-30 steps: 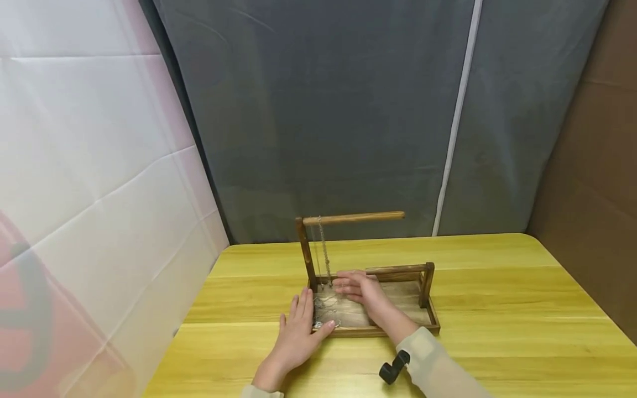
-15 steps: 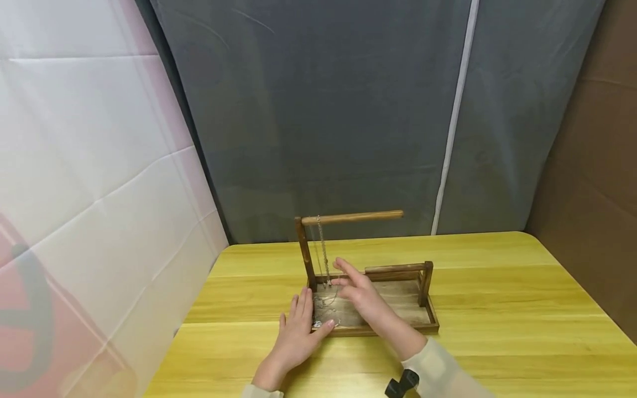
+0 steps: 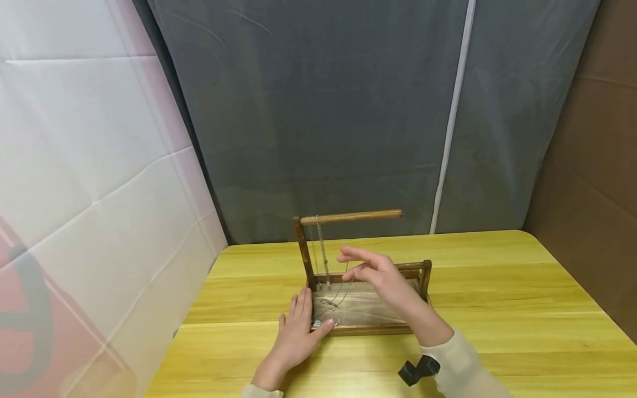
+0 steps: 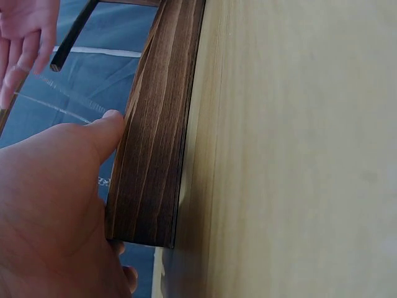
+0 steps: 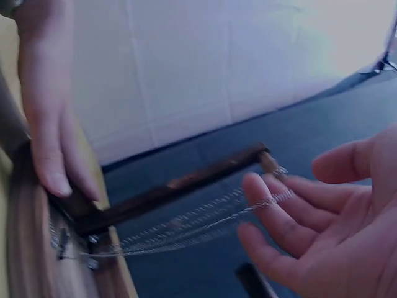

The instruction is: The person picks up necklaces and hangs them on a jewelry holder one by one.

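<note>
My right hand (image 3: 383, 276) is over the middle of a brown wooden jewelry stand (image 3: 368, 330), palm to the left. A thin silver necklace (image 5: 232, 216) is hooked over its bent, spread fingers, while the thumb stands apart in the right wrist view. Two strands slope from the fingers to a small heap of chain (image 3: 325, 302) on the tray floor. My left hand (image 3: 293, 337) rests along the stand's left end, fingers straight against its side. Its thumb lies over the front wall, also seen in the left wrist view.
Other chains (image 3: 322, 246) hang from the upper bar (image 3: 353, 217), close left of my right hand. A lower bar (image 3: 410, 266) is at the right. Small silver jewelry (image 3: 318, 323) lies near my left thumb. The yellow wooden table (image 3: 497, 298) surrounds the stand.
My right hand has moved up and to the right, from low by the hanging chains, drawing the necklace strands up off the tray floor. The left hand stays in place.
</note>
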### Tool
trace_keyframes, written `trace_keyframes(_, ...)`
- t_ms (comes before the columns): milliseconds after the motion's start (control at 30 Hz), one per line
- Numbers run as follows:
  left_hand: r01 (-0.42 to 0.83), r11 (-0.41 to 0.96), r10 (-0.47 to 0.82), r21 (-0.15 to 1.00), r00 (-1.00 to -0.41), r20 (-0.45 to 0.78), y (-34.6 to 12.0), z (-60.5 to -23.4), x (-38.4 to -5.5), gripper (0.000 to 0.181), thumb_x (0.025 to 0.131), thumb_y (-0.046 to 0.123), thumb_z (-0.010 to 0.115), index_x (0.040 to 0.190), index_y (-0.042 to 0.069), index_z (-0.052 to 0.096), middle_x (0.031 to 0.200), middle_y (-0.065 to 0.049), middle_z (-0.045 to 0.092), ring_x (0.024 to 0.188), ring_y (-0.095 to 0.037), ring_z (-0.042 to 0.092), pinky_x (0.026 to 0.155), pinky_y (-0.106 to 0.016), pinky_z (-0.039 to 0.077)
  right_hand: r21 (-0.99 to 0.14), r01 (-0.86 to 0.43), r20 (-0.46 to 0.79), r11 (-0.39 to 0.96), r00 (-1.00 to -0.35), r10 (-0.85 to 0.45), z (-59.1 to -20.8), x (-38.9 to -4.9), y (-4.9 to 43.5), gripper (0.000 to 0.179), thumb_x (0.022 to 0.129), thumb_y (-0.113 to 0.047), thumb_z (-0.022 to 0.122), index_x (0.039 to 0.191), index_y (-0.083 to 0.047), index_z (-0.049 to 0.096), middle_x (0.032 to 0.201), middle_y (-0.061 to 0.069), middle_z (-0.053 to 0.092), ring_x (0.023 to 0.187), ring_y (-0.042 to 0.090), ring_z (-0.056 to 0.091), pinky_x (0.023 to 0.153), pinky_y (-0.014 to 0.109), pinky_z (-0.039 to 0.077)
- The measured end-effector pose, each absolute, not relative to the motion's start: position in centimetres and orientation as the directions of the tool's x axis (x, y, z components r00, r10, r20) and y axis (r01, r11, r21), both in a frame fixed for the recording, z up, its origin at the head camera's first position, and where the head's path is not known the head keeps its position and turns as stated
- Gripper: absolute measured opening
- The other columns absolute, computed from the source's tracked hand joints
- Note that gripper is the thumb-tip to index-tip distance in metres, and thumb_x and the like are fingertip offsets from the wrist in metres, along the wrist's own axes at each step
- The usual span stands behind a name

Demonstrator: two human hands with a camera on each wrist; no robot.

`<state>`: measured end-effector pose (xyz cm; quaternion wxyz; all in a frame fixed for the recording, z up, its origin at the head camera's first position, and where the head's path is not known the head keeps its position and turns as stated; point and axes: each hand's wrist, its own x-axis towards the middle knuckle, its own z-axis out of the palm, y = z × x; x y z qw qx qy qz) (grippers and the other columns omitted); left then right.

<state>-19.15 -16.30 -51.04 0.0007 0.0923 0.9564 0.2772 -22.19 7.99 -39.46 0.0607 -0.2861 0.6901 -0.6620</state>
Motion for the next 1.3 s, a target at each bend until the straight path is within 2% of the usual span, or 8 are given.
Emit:
trace_keyframes(133,0.179,0.832,0.175,0.526,-0.983,0.058,-16.3,-51.0,-19.1,0.097,0.098,0.063,0.051,0.162,0.005,0.008,0.168,-0.01,0.003,0.153,-0.037,0.0,0.109,-0.076,0.005,-0.959,-0.283,0.255,-0.016,-0.833,-0.491,-38.7,-22.3,9.3,0.036,0.103,-0.006,0.047,0.135,-0.009,0.064,0.125,0.018,0.066,0.103,0.034,0.068,0.104,0.052,0.044)
trace_keyframes(300,0.185,0.831,0.177,0.525,-0.982,0.065,-16.4,-51.2,-19.1,0.096,0.098,0.062,0.052,0.162,0.004,0.008,0.168,-0.011,0.003,0.152,-0.038,0.001,0.109,-0.075,0.005,-0.959,-0.282,0.254,-0.002,-0.858,-0.447,-38.0,-22.6,10.8,0.029,0.102,-0.005,0.05,0.121,-0.001,0.072,0.11,0.021,0.071,0.099,0.04,0.069,0.096,0.048,0.051)
trace_keyframes(500,0.182,0.833,0.179,0.522,-0.982,0.056,-16.4,-51.3,-19.1,0.097,0.098,0.062,0.051,0.162,0.004,0.007,0.168,-0.011,0.002,0.153,-0.037,0.001,0.11,-0.075,0.005,-0.946,-0.323,0.301,0.025,-0.904,-0.305,-37.2,-22.8,12.5,0.022,0.103,-0.005,0.052,0.107,0.001,0.073,0.096,0.023,0.07,0.085,0.037,0.07,0.083,0.043,0.058)
trace_keyframes(733,0.188,0.818,0.191,0.544,-0.98,0.053,-16.6,-51.2,-19.2,0.097,0.098,0.064,0.05,0.162,0.005,0.008,0.168,-0.01,0.002,0.153,-0.037,0.0,0.109,-0.075,0.005,-0.946,-0.321,0.31,0.036,-0.933,-0.184,-36.6,-23.3,14.0,0.019,0.104,-0.005,0.051,0.099,0.003,0.068,0.096,0.026,0.063,0.077,0.033,0.068,0.072,0.041,0.06)
trace_keyframes(900,0.184,0.824,0.186,0.537,-0.981,0.051,-16.8,-51.3,-19.1,0.098,0.098,0.064,0.05,0.162,0.005,0.006,0.168,-0.011,0.001,0.153,-0.036,0.0,0.11,-0.075,0.005,-0.943,-0.318,0.301,0.095,-0.941,-0.158,-35.2,-23.7,14.7,0.017,0.103,-0.007,0.052,0.101,0.0,0.067,0.098,0.024,0.063,0.072,0.033,0.067,0.065,0.041,0.06)
trace_keyframes(1133,0.188,0.829,0.185,0.527,-0.981,0.059,-17.0,-51.2,-19.1,0.097,0.098,0.063,0.051,0.162,0.005,0.006,0.168,-0.012,0.001,0.153,-0.037,0.001,0.111,-0.074,0.006,-0.931,-0.293,0.266,0.218,-0.953,-0.145,-31.6,-24.1,15.9,0.018,0.104,-0.012,0.051,0.111,-0.004,0.066,0.106,0.016,0.063,0.071,0.035,0.071,0.062,0.042,0.06)
trace_keyframes(1300,0.183,0.831,0.183,0.525,-0.982,0.053,-17.1,-51.1,-19.2,0.097,0.098,0.063,0.05,0.162,0.006,0.005,0.168,-0.011,0.0,0.153,-0.036,0.0,0.111,-0.073,0.005,-0.942,-0.263,0.24,0.207,-0.962,-0.131,-29.6,-25.0,16.2,0.021,0.105,-0.015,0.051,0.118,-0.004,0.063,0.115,0.017,0.061,0.074,0.035,0.072,0.061,0.037,0.059)
